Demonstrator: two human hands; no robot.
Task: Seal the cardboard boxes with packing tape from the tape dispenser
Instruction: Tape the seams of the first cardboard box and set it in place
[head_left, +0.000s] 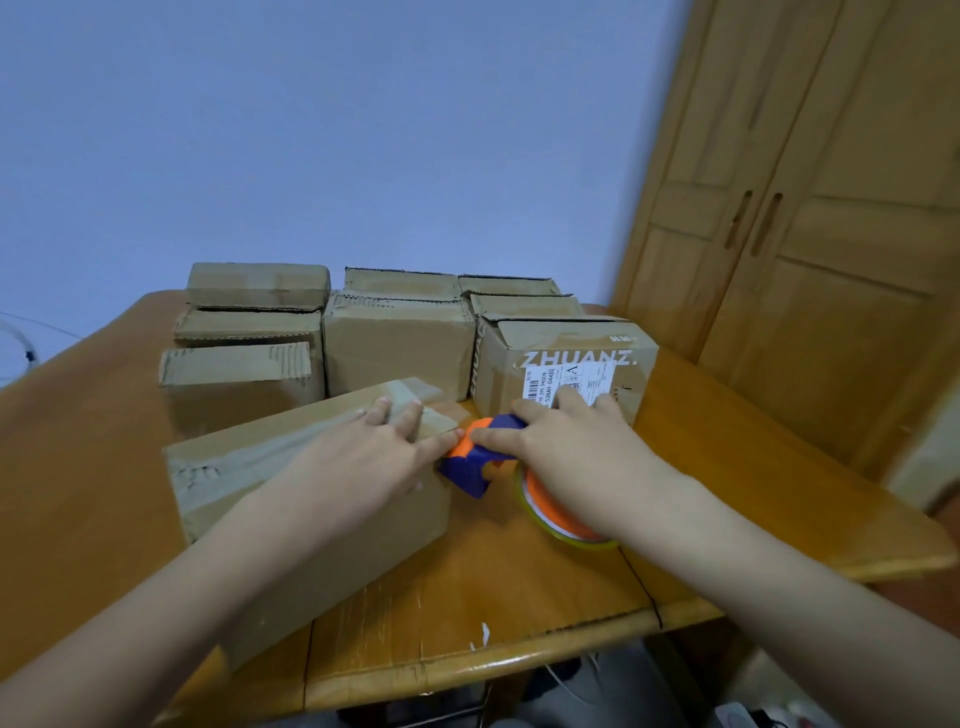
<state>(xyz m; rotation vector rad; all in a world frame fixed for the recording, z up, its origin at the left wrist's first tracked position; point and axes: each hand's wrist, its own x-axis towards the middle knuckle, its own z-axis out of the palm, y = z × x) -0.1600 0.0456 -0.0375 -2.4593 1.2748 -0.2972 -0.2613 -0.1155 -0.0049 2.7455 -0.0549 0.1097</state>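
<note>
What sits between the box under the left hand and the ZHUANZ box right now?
In the head view, the tape dispenser, gripped by the right hand, fills that gap on the table.

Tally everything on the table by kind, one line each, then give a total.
Cardboard boxes: 9, namely the near box under the left hand, the ZHUANZ box, and 7 more stacked behind
Tape dispenser, gripped by the right hand: 1
Total: 10
</note>
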